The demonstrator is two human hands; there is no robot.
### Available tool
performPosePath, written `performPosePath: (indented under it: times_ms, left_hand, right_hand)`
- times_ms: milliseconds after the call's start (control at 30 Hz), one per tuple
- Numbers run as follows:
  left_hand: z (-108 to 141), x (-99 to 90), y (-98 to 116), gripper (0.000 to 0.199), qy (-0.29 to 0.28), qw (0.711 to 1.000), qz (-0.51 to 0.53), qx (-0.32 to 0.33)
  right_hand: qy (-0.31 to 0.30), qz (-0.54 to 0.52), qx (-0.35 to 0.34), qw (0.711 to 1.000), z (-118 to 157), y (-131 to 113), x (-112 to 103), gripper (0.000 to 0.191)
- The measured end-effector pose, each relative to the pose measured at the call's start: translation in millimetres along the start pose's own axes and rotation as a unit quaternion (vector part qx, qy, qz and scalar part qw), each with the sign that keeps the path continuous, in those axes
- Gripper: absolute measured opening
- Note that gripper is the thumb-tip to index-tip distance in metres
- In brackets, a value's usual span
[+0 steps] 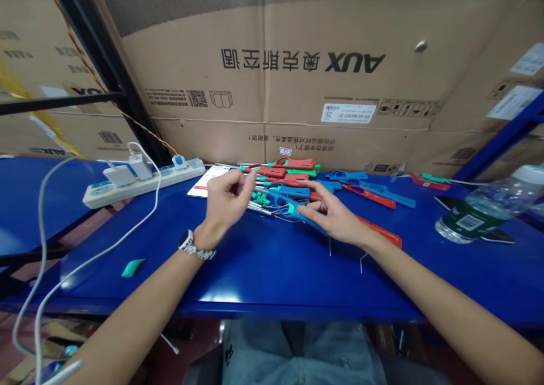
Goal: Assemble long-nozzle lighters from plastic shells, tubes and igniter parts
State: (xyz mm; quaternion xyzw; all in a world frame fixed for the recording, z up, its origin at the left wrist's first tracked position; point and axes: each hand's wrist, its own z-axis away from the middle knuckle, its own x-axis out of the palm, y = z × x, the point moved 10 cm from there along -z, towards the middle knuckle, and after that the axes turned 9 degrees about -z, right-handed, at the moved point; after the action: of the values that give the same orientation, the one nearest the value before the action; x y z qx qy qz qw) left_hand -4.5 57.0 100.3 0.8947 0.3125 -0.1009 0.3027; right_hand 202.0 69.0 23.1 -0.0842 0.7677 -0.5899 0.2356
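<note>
In my right hand is a blue stick lighter, gripped between thumb and fingers, its trigger loop pointing left. My left hand is closed just left of it, fingers curled and thumb raised; what it pinches, if anything, is hidden. Behind both hands lies a pile of stick lighters, among them a red lighter at the back and a blue lighter in the middle. Small green parts and thin metal rods lie between the hands.
A white power strip with plugs and cables stands at the left. At the right are a water bottle, a red lighter and an orange-red lighter. A green piece lies front left. A large carton stands behind.
</note>
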Motion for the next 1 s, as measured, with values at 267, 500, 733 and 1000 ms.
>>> performPosePath:
  times_ms: [267, 500, 733, 1000]
  left_hand:
    - [30, 71.2, -37, 0.062, -0.252, 0.924, 0.142, -0.251]
    - [34, 88.8, -39, 0.049, -0.198, 0.907, 0.252, -0.275]
    - [32, 95.5, -39, 0.04, -0.16, 0.879, 0.336, -0.297]
    - [30, 97.0, -41, 0.044, -0.154, 0.85, 0.404, -0.3]
  right_hand:
    - [0.081, -0.031, -0.042, 0.995, -7, -2, 6, 0.052]
    - [0.086, -0.034, -0.037, 0.995, -11, 1, 19, 0.052]
    - [0.073, -0.047, -0.026, 0.996, -17, 4, 16, 0.041]
    - [-0.022, -0.009, -0.087, 0.996, -47, 5, 17, 0.036]
